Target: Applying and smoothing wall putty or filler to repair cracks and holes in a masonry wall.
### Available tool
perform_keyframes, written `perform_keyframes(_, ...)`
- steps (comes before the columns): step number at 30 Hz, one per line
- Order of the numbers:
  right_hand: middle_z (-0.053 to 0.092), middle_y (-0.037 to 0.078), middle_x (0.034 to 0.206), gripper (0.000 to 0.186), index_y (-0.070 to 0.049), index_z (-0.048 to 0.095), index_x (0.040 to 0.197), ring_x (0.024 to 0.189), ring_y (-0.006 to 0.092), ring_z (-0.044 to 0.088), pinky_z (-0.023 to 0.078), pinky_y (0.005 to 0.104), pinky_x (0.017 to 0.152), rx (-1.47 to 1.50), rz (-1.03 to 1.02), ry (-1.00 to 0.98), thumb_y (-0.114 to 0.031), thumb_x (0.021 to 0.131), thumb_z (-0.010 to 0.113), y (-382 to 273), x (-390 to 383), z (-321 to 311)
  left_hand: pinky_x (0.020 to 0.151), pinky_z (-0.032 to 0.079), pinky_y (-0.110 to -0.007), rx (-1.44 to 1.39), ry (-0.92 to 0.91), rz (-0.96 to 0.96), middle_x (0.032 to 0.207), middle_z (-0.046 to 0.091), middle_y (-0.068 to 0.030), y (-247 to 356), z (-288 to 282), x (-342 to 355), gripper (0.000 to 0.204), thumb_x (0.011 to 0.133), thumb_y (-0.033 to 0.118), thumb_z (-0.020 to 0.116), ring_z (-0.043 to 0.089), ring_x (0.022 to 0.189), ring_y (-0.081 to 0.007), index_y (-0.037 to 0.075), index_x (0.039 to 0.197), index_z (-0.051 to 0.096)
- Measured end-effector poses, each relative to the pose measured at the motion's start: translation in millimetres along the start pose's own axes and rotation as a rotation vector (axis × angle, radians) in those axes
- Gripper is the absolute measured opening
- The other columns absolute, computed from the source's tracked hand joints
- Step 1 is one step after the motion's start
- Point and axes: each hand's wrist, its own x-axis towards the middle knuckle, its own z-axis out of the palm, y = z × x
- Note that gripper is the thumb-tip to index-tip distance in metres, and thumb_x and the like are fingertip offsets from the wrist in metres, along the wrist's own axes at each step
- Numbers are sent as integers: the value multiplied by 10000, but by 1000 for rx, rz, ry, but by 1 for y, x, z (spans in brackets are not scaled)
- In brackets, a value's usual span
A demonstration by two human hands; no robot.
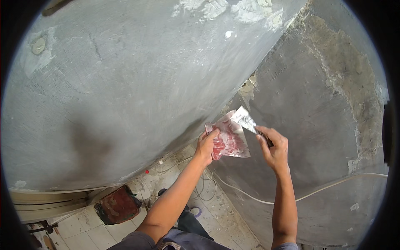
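Note:
My left hand (204,146) is closed on the left edge of a wide flat plate (230,139), red and silvery, smeared with white putty; its exact kind I cannot make out. In my right hand (274,146) is a putty knife (245,119), gripped by its dark handle. Its broad blade carries whitish putty and overlaps the plate's upper right corner; whether they touch I cannot tell. Both hands are in front of the corner where two grey walls meet. Beyond the blade, a broken patch (248,86) shows along that corner.
A pale cable (321,191) runs across the right wall (300,100), which has a rough brown strip (350,83). White filler patches (250,10) mark the left wall (137,75). On the dirty tiled floor (100,237) are a reddish-brown container (119,205) and a purple roll (196,211).

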Motion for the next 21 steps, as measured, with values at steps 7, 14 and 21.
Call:
perform_keyframes(7, 678, 152, 807, 207, 52, 629, 1055, 452, 130, 534, 448, 255, 411, 898, 464, -249, -80, 909, 564, 19, -39, -26, 742, 563, -330, 91, -297, -90, 952, 647, -79, 43, 18, -42, 201, 895, 120, 574, 657, 822, -166, 16, 1067, 578)
perform_keyframes(14, 662, 160, 701, 191, 83, 662, 941, 367, 105, 458, 374, 237, 334, 1028, 639, -423, -84, 913, 574, 22, -43, -34, 771, 542, -313, 202, -377, -152, 1001, 645, -83, 55, 22, -62, 244, 879, 113, 592, 649, 856, -152, -2, 1092, 560)
perform_keyframes(21, 653, 132, 668, 213, 72, 674, 980, 355, 80, 386, 289, 226, 325, 962, 769, -489, -115, 906, 605, 50, -66, -45, 739, 533, -286, 332, -364, -149, 949, 638, -52, 57, 17, -66, 195, 871, 98, 608, 634, 823, -124, 11, 1043, 580)
